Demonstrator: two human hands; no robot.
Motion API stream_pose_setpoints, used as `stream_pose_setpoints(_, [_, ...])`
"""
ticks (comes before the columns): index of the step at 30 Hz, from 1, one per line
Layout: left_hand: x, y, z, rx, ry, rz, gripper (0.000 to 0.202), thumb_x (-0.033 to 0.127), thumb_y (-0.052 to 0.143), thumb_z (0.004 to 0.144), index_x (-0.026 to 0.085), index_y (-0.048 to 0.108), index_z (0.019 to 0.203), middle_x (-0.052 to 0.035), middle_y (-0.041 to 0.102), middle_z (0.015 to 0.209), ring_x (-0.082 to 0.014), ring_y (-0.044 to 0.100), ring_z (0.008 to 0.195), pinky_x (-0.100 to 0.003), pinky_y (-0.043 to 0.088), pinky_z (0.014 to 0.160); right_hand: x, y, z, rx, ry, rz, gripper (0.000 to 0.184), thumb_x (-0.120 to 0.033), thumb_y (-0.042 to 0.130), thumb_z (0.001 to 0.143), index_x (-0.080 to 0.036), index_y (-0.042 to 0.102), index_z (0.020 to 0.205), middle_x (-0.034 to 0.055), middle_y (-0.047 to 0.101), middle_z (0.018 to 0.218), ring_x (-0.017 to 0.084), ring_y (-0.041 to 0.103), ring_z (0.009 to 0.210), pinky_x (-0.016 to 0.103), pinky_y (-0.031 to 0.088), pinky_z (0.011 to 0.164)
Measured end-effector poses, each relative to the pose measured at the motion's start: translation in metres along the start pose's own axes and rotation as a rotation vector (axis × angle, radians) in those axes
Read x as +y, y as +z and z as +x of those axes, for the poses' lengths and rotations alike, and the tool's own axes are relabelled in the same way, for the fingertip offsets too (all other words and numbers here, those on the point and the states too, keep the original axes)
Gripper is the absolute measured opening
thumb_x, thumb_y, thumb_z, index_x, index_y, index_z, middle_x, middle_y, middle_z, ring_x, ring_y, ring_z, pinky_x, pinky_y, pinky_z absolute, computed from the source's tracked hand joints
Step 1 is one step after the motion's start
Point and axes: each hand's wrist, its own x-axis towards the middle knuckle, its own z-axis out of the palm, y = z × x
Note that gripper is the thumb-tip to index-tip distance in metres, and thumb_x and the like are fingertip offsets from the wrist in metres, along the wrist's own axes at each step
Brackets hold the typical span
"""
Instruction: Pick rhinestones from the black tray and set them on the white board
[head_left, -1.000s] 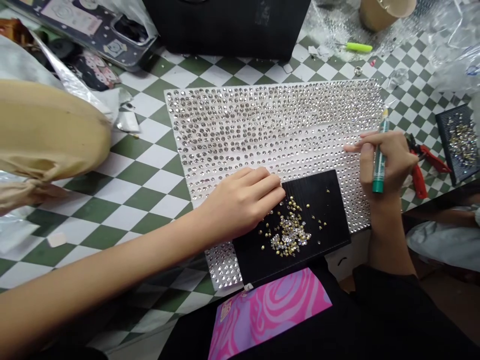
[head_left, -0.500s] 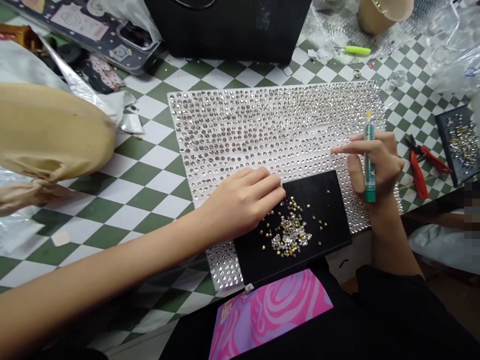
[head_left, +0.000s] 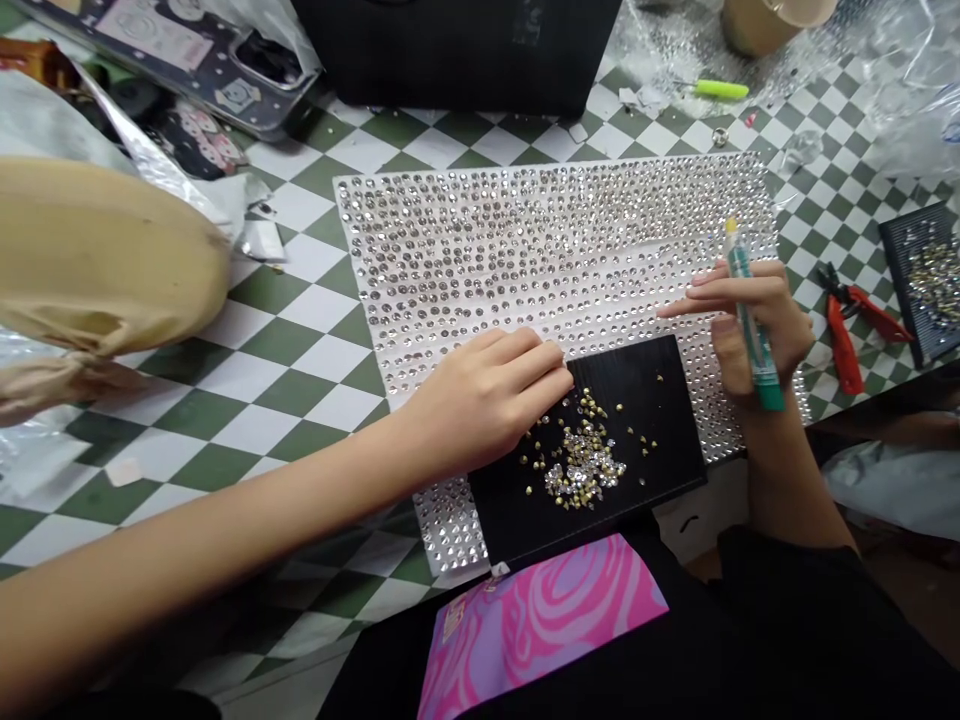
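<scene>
A white sheet covered in rows of rhinestones (head_left: 525, 250) lies on the checkered table. A black tray (head_left: 660, 440) with several loose gold and clear stones (head_left: 581, 465) rests on the sheet's near edge. My left hand (head_left: 487, 405) lies on the tray's left corner, fingers together and curled down, fingertips touching the tray. My right hand (head_left: 750, 320) holds a green pen (head_left: 750, 320) in the palm, tip pointing away, while its index finger stretches left onto the rhinestone sheet.
Red pliers (head_left: 844, 330) and a second black tray of stones (head_left: 926, 280) lie at the right. A black box (head_left: 457, 50), a green tool (head_left: 716, 90), a phone case (head_left: 187, 50) and a tan bag (head_left: 97, 260) ring the sheet. A pink card (head_left: 540, 620) sits near me.
My right hand has slid a little left over the sheet, and the pen has tilted so its tip points farther away. My left hand stays on the tray.
</scene>
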Motion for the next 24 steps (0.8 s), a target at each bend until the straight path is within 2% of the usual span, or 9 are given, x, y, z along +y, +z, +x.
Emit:
stream_pose_setpoints(3, [0.000, -0.001, 0.000, -0.010, -0.001, -0.006, 0.006, 0.016, 0.056, 0.089, 0.014, 0.057, 0.083, -0.0037, 0.065, 0.085, -0.0135, 0.054, 0.079, -0.025, 0.043, 0.068, -0.001, -0.001, 0.000, 0.055, 0.006, 0.263, 0.018, -0.023, 0.050, 0.088, -0.019, 0.067, 0.085, 0.0028, 0.065, 0.066, 0.017, 0.063, 0.082, 0.039, 0.050, 0.083])
stream_pose_setpoints(6, [0.000, -0.001, 0.001, -0.013, 0.003, -0.015, 0.006, 0.015, 0.055, 0.089, 0.014, 0.058, 0.084, -0.0043, 0.065, 0.086, -0.0134, 0.055, 0.079, -0.025, 0.044, 0.069, -0.004, -0.006, 0.000, -0.095, -0.017, 0.383, 0.018, -0.023, 0.050, 0.087, -0.022, 0.066, 0.077, 0.0030, 0.064, 0.058, 0.020, 0.063, 0.079, 0.042, 0.050, 0.078])
stream_pose_setpoints(8, [0.000, -0.001, 0.001, -0.009, 0.005, -0.012, 0.006, 0.015, 0.055, 0.089, 0.015, 0.058, 0.083, -0.0039, 0.065, 0.086, -0.0133, 0.054, 0.079, -0.025, 0.044, 0.068, -0.007, -0.008, -0.001, -0.156, 0.000, 0.352, 0.018, -0.024, 0.050, 0.086, -0.025, 0.066, 0.078, 0.0024, 0.066, 0.062, 0.021, 0.063, 0.080, 0.045, 0.050, 0.082])
stream_pose_setpoints(13, [0.000, -0.001, 0.000, -0.016, -0.001, -0.003, 0.007, 0.015, 0.055, 0.089, 0.015, 0.058, 0.083, -0.0031, 0.065, 0.085, -0.0129, 0.055, 0.077, -0.025, 0.045, 0.068, -0.014, -0.011, -0.004, -0.182, 0.059, 0.310, 0.020, -0.027, 0.049, 0.087, -0.030, 0.067, 0.080, -0.0007, 0.067, 0.072, 0.020, 0.063, 0.083, 0.047, 0.049, 0.089])
stream_pose_setpoints(18, [0.000, -0.001, 0.001, -0.016, 0.001, 0.003, 0.008, 0.015, 0.054, 0.090, 0.015, 0.058, 0.083, -0.0034, 0.066, 0.085, -0.0125, 0.055, 0.077, -0.025, 0.046, 0.068, -0.016, -0.014, -0.002, -0.284, 0.014, 0.294, 0.019, -0.025, 0.049, 0.088, -0.030, 0.067, 0.086, -0.0001, 0.069, 0.081, 0.019, 0.064, 0.085, 0.047, 0.049, 0.090])
stream_pose_setpoints(24, [-0.001, 0.000, 0.001, -0.007, 0.000, 0.000, 0.008, 0.017, 0.055, 0.090, 0.015, 0.058, 0.083, -0.0030, 0.066, 0.085, -0.0128, 0.056, 0.078, -0.024, 0.046, 0.068, -0.015, -0.015, -0.002, -0.285, -0.018, 0.274, 0.017, -0.025, 0.050, 0.087, -0.028, 0.067, 0.084, 0.0001, 0.070, 0.079, 0.020, 0.065, 0.083, 0.045, 0.049, 0.085])
